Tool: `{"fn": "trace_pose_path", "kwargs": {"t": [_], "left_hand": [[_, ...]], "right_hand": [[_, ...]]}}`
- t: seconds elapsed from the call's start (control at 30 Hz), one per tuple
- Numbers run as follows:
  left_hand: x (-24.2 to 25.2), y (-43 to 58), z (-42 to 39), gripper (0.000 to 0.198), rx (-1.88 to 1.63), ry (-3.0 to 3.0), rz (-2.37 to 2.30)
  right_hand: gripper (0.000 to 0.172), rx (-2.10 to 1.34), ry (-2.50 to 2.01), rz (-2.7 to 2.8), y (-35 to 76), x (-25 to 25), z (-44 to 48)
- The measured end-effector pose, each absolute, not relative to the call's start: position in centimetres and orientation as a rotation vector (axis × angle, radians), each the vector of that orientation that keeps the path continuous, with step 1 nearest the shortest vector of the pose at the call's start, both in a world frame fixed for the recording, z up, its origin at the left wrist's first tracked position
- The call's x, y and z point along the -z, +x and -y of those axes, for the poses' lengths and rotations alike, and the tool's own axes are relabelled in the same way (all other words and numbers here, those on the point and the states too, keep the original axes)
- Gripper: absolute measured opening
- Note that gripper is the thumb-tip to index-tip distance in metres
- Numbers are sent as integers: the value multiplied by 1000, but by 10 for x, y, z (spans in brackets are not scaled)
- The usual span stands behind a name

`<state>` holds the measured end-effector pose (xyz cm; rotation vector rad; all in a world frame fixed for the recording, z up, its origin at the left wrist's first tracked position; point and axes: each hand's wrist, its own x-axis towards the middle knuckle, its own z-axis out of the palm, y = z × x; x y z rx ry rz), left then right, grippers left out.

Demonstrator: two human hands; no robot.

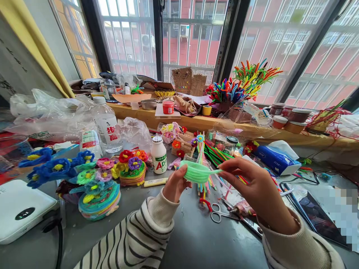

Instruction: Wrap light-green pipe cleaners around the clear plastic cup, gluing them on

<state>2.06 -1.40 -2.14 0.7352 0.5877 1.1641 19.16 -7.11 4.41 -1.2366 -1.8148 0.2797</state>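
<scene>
My left hand (176, 183) grips the left side of a light green coil of pipe cleaner (196, 173), thumb on top and fingers under it. A free end of the coil sticks out to the right, pinched between the thumb and fingers of my right hand (249, 183). Both hands hold the coil in the air above the grey table (193, 239). Beneath and behind it lie pastel pipe cleaners (209, 185). Small scissors (220, 213) rest on the table below my right hand.
Pipe-cleaner flowers on a layered pastel base (99, 201) stand at left, near a white bottle (158, 155) and a water bottle (106, 127). A blue tissue pack (276, 158) and a dark tablet (325, 220) lie at right. Bundled pipe cleaners (227, 93) fill part of the sill.
</scene>
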Motion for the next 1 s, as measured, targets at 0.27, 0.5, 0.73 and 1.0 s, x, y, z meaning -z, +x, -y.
{"fn": "trace_pose_path", "kwargs": {"t": [0.27,0.5,0.73,1.0], "left_hand": [[13,19,20,32,-1116,743,-641],[10,20,22,36,-1088,720,-640],[7,20,22,39,-1011,698,-669],[7,18,21,41,-970,686,-662]], "right_hand": [[9,46,-1115,1903,188,-44,76],[14,158,-1024,1931,187,-42,77],[17,203,-1016,1987,189,-42,76],[17,206,-984,2015,190,-41,75]]}}
